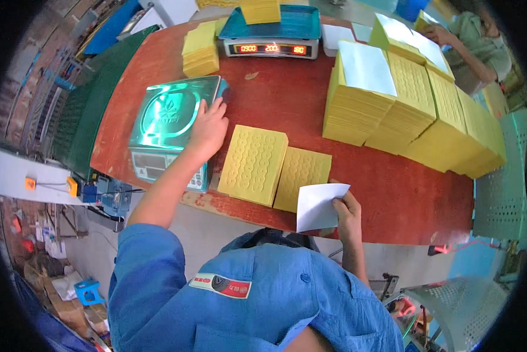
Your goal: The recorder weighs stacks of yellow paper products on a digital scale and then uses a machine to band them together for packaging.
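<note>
My left hand (208,132) rests at the right edge of a tabletop weighing scale (169,114) with a shiny metal plate. Its fingers are stretched out over the plate's rim and hold nothing. Between my right thumb and fingers is a white sheet of paper (321,206); my right hand (349,216) is closed on its right side at the table's near edge. Just left of the paper lie two side-by-side stacks of yellow sheets with embossed patterns, a taller one (253,161) and a lower one (303,176). The paper partly covers the lower stack's corner.
A row of tall yellow stacks (416,111) fills the right of the red table (275,88), with white sheets (366,67) on top. At the back stands a lit digital scale (269,35) bearing a yellow stack. Another person (475,53) is at the far right.
</note>
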The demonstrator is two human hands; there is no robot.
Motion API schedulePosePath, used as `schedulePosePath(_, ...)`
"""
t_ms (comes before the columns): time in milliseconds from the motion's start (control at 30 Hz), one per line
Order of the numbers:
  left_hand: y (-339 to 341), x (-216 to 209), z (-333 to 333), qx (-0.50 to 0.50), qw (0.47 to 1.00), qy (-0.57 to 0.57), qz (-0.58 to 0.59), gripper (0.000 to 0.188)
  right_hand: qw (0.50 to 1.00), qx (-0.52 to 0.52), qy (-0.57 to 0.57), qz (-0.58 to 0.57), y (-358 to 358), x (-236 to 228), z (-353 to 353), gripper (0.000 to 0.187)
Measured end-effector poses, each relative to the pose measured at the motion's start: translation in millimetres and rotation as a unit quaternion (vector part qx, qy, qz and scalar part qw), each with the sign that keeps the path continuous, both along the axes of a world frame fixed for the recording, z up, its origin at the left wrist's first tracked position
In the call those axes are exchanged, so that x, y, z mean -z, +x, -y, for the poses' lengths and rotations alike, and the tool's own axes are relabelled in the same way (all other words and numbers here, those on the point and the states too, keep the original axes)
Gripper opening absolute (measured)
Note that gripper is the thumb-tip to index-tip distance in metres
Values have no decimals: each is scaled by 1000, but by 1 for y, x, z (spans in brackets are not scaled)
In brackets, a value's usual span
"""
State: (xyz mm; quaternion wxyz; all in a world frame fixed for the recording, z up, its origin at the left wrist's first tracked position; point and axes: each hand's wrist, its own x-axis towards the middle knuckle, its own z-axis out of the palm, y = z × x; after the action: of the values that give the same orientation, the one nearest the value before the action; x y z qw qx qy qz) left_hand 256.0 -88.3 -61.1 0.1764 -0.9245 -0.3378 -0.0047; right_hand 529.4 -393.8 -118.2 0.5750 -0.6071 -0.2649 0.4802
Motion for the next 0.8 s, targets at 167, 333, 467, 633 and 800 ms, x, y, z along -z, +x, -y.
schedulePosePath(167, 2, -4, 1, 12, 1000, -20, -9, 14, 997, 49, 32, 55, -14, 14, 4, 46)
schedulePosePath(333, -30, -9, -2, 20, 998, -20, -55, 13, 994, 67, 47, 71, -23, 17, 6, 47)
schedulePosePath(467, -35, -12, -5, 19, 999, -25, -36, 12, 994, 58, 66, 67, -21, 20, 8, 45)
schedulePosePath(633, -26, -20, 4, -66, 995, -76, -24, 22, 994, 68, 71, 46, -19, 23, 7, 43)
schedulePosePath(800, 83, -59, 82, 194, 958, -111, 181, 29, 988, 76, 113, 74, -22, 24, 7, 31)
